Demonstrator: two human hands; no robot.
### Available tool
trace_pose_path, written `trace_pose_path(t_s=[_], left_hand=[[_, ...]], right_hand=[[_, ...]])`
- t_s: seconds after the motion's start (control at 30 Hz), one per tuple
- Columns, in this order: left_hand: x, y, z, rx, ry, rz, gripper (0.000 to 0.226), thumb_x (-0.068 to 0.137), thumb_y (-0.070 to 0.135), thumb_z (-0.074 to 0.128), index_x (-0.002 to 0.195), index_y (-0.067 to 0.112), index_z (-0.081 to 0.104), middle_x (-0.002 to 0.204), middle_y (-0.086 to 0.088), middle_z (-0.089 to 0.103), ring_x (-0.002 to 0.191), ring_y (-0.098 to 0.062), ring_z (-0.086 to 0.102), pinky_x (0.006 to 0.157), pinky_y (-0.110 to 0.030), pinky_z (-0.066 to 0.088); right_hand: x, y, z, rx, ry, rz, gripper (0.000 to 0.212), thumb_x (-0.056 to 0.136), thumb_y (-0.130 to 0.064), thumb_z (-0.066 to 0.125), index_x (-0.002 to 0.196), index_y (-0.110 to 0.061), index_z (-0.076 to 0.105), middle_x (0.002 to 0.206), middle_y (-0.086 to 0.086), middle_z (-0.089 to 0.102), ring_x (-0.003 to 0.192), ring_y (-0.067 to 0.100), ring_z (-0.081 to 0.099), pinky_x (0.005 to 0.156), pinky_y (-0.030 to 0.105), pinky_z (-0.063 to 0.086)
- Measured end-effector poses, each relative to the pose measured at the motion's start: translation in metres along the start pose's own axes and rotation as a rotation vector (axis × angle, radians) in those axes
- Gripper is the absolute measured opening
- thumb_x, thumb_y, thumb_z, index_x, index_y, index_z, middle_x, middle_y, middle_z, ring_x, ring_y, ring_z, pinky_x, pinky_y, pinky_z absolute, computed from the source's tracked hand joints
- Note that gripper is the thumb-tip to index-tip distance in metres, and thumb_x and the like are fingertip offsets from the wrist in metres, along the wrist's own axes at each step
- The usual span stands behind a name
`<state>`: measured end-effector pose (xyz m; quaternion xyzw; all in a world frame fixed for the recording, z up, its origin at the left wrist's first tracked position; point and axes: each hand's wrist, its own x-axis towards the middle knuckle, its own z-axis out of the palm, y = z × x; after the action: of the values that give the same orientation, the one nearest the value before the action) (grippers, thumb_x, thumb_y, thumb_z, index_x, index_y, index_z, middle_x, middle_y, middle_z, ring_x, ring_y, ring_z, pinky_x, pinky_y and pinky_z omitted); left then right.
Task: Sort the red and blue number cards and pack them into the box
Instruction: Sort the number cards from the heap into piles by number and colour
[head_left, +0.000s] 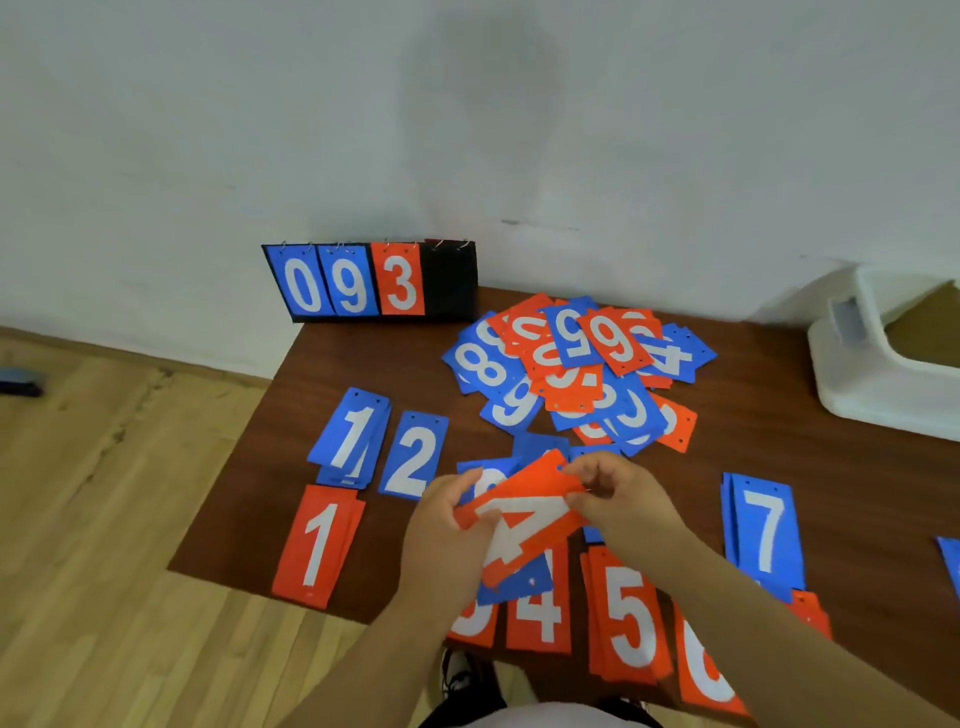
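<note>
Dark wooden surface (363, 358) with sorted and heaped number cards.
We see both hands, left hand (447, 525) and right hand (618, 493), each grip clamped on a red 4 card (524, 514), its long axis tilted diagonally.

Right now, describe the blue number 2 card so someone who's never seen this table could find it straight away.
Start at the flip scoreboard standing against the wall at the back of the brown table. Come straight toward the near edge: the blue 2 card lies flat beside the blue 1 pile. It is a single card, the only 2 laid out.
</note>
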<state>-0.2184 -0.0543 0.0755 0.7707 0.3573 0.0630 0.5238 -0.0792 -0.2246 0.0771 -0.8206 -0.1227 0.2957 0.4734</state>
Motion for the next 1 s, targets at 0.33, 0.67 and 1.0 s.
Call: trace_pose_path(t_s=[0.33, 0.67, 1.0], left_hand=[[0.006, -0.059, -0.062, -0.052, 0.097, -0.138, 0.037, 0.100, 0.011, 0.060, 0.132, 0.031, 0.063, 0.125, 0.013, 0.059, 0.116, -0.008, 0.057, 0.081, -0.013, 0.047], [0.007, -0.058, -0.068, -0.138, -0.053, -0.166, 0.028, 0.098, 0.014, 0.067, 0.105, 0.040, 0.065, 0.115, 0.015, 0.065, 0.102, -0.004, 0.065, 0.069, -0.026, 0.062], [0.003, -0.034, -0.053, -0.161, -0.222, -0.069, 0.030, 0.097, 0.008, 0.066, 0.115, 0.032, 0.067, 0.109, 0.020, 0.068, 0.099, 0.010, 0.063, 0.066, -0.009, 0.052]], right_hand=[[0.005, 0.047, 0.025, -0.570, -0.392, 0.009, 0.030, 0.089, -0.007, 0.063, 0.099, -0.035, 0.068, 0.102, -0.014, 0.069, 0.096, 0.004, 0.065, 0.089, 0.027, 0.057], [-0.008, 0.020, 0.048, -0.333, -0.017, 0.080, 0.021, 0.092, -0.030, 0.072, 0.110, -0.035, 0.061, 0.102, -0.010, 0.061, 0.090, 0.011, 0.064, 0.065, 0.018, 0.051], [-0.027, -0.031, 0.069, -0.054, -0.126, 0.051, 0.015, 0.093, -0.022, 0.071, 0.099, -0.035, 0.064, 0.102, -0.013, 0.065, 0.073, 0.004, 0.060, 0.054, 0.013, 0.047]])
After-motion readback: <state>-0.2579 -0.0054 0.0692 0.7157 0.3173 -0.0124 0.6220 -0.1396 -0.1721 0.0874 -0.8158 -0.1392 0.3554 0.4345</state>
